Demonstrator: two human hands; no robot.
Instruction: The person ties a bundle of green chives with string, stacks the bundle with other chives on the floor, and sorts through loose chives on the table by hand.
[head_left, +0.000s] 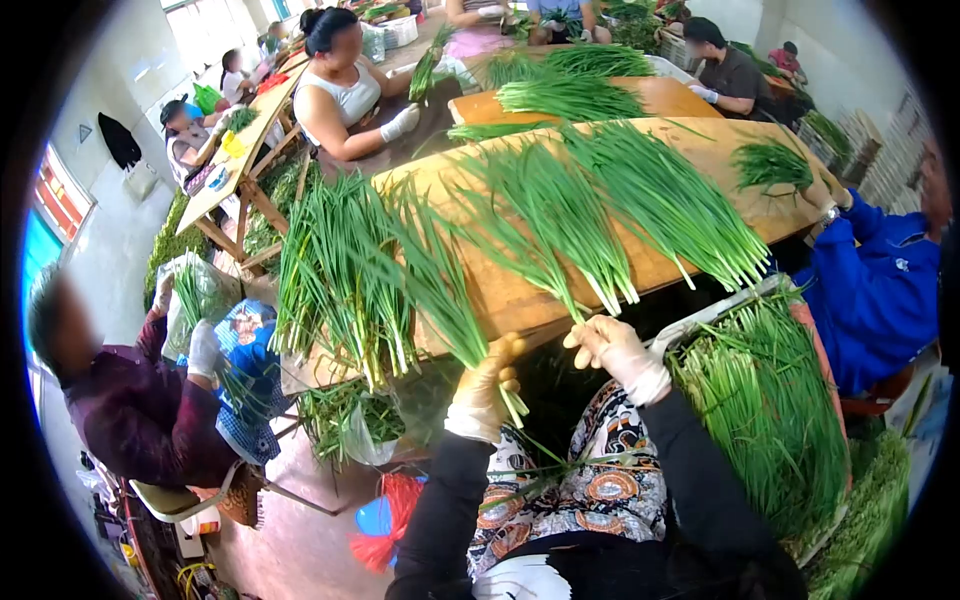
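Both my hands wear thin pale gloves at the near edge of the wooden table. My left hand is closed round the white stem ends of a small bunch of green stalks, whose leaves point away over the table. To its right, my right hand has its fingers bent and pressed together near the stem ends of a thin bunch; its exact grip is hard to make out. Beyond lie a middle bunch and a wide bunch. A thick pile is at the left.
A crate full of green stalks stands at my right. One person holds stalks at the left; another, in blue, reaches onto the table's right end. Across the table a person holds a bunch. A red bag lies below.
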